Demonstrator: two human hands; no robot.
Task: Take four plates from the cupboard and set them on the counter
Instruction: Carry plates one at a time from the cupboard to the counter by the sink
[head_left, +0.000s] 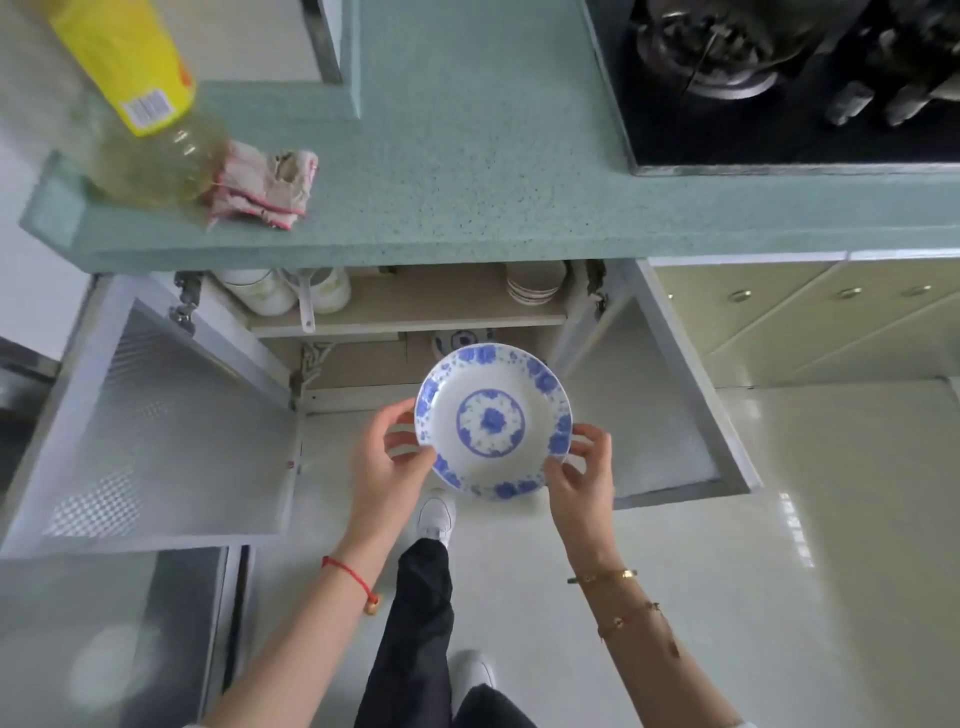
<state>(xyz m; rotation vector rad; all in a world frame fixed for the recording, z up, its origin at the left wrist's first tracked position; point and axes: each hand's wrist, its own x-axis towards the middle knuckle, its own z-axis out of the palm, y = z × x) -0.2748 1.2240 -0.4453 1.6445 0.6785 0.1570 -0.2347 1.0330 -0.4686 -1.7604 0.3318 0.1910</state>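
Observation:
A white plate with blue flower pattern (493, 421) is held level in front of the open cupboard (405, 317), below the counter edge. My left hand (387, 462) grips its left rim, thumb on top. My right hand (582, 475) grips its right rim the same way. Behind the plate, on the cupboard's lower level, the edge of another blue-patterned plate (460, 339) shows. The green speckled counter (467, 156) lies above the cupboard.
Both cupboard doors (156, 415) stand wide open to either side. A stack of bowls (535, 283) and white pots (270, 291) sit on the upper shelf. On the counter: an oil bottle (140, 109), a folded cloth (265, 187), and a gas hob (779, 78) at right.

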